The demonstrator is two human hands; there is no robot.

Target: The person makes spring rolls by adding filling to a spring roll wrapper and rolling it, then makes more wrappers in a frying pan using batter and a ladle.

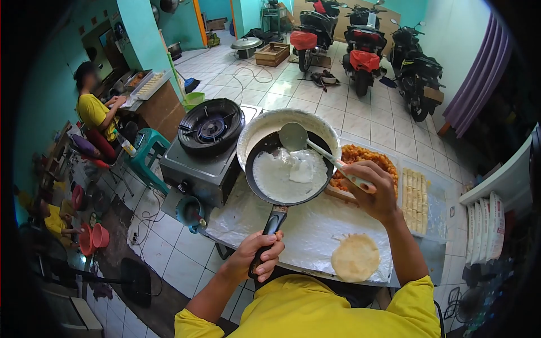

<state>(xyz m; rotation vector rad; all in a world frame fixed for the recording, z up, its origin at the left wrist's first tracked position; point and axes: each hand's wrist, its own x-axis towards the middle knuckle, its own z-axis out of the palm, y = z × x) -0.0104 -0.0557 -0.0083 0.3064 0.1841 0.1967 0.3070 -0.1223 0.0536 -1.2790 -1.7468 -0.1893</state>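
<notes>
My left hand (264,253) is wrapped round the black handle of a frying pan (276,213). White batter (273,174) covers part of the pan's dark inside. My right hand (372,188) grips the pale handle of a ladle (293,136), whose bowl hangs over the pan's far edge. Behind and partly under the pan stands a large pot (251,127) with batter marks on its wall. A round cooked wrapper (355,258) lies on the plastic-covered table (304,242) below my right forearm.
A gas stove (211,127) stands left of the pot. To the right are a tray of orange-brown filling (369,158) and a container of pale rolls (414,200). A green stool (149,155) and a seated person (96,112) are at left. Motorbikes (363,48) stand at the back.
</notes>
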